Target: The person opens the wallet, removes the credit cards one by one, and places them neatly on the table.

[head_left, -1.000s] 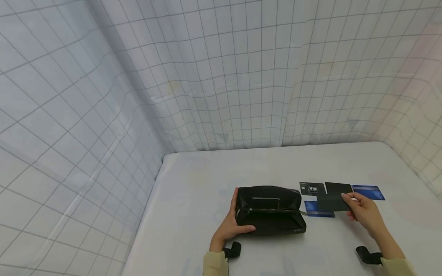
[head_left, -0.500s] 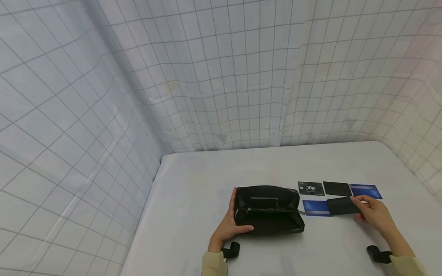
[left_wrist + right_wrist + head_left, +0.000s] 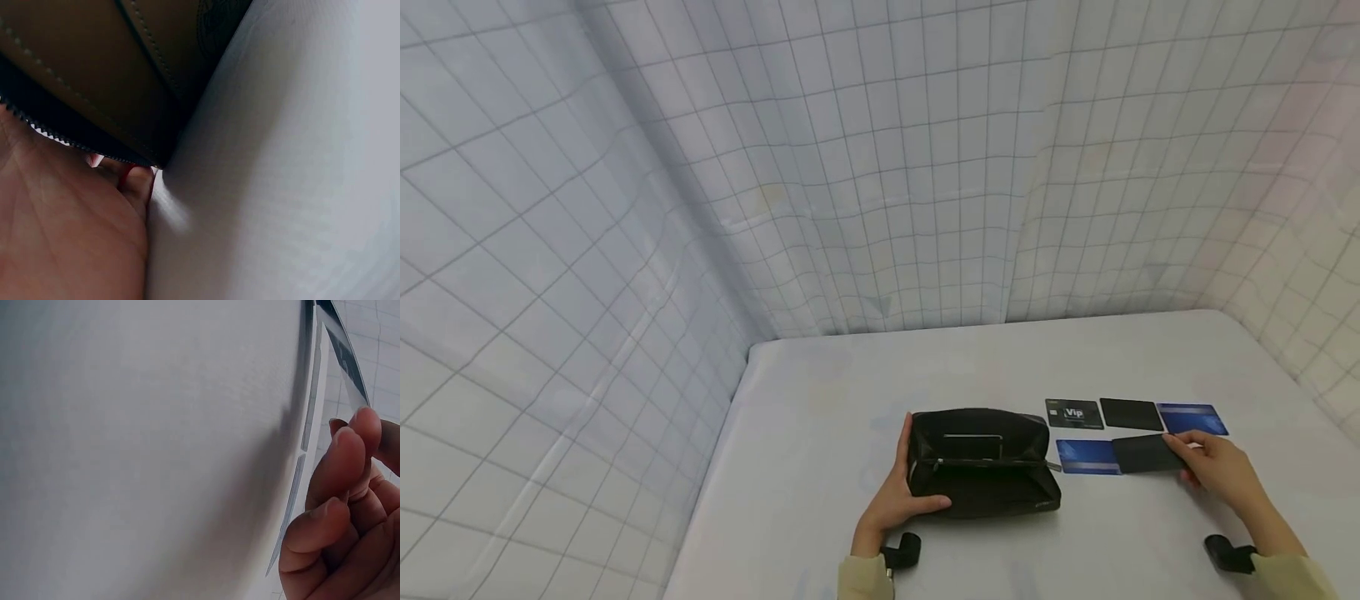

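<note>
A black zip wallet [image 3: 985, 496] lies unzipped and spread on the white table, its inner pockets showing. My left hand [image 3: 891, 492] grips its left end, thumb over the front edge and fingers along the side; in the left wrist view the palm [image 3: 69, 219] is against the zipper teeth. My right hand [image 3: 1213, 468] pinches the right end of a dark card [image 3: 1146, 454]. That card's left end is beside a blue card [image 3: 1086, 457] lying flat. In the right wrist view the pinched card [image 3: 347, 356] tilts up from the table, between thumb and fingertips.
Behind the pinched card, a black card marked Vip [image 3: 1075, 413], a plain black card [image 3: 1131, 414] and another blue card [image 3: 1193, 418] lie in a row. The white table [image 3: 820, 392] ends at hanging grid-patterned sheets [image 3: 880, 208] behind and at both sides.
My right hand has carried the dark card rightward and slightly nearer, from over the front blue card to its right side. My left hand has stayed on the wallet.
</note>
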`<state>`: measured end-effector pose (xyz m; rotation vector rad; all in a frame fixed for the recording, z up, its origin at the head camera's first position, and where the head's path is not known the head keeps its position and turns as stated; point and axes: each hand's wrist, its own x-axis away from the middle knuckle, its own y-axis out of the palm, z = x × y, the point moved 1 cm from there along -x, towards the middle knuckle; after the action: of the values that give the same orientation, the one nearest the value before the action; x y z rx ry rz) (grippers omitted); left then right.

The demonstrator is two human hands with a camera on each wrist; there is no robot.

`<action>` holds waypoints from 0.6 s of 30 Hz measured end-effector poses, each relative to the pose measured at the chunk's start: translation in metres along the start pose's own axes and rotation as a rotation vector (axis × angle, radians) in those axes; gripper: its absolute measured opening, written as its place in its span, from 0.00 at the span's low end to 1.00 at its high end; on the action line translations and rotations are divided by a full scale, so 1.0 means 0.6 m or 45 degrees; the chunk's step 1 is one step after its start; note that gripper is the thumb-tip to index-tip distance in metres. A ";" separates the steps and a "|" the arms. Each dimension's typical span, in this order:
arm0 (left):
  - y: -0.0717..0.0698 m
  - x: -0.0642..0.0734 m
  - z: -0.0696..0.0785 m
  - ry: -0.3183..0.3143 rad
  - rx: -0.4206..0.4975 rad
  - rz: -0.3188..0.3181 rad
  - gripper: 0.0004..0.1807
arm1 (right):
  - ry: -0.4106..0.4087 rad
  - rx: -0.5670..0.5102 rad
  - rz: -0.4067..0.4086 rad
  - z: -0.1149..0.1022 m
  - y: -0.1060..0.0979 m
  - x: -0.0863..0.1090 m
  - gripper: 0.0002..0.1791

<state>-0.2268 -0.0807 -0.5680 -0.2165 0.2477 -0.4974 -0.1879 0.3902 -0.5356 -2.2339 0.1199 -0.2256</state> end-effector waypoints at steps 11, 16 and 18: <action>0.000 0.001 0.003 -0.014 -0.014 0.017 0.67 | 0.010 0.102 -0.024 0.004 -0.005 -0.005 0.34; 0.000 0.000 -0.001 -0.020 -0.007 -0.001 0.68 | 0.054 0.152 -0.025 0.007 -0.008 -0.005 0.35; 0.000 0.000 -0.004 -0.026 0.008 -0.012 0.68 | 0.064 0.168 -0.025 0.008 -0.008 -0.005 0.35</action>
<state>-0.2274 -0.0811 -0.5704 -0.2165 0.2251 -0.5051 -0.1896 0.3975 -0.5351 -2.0993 0.1073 -0.2922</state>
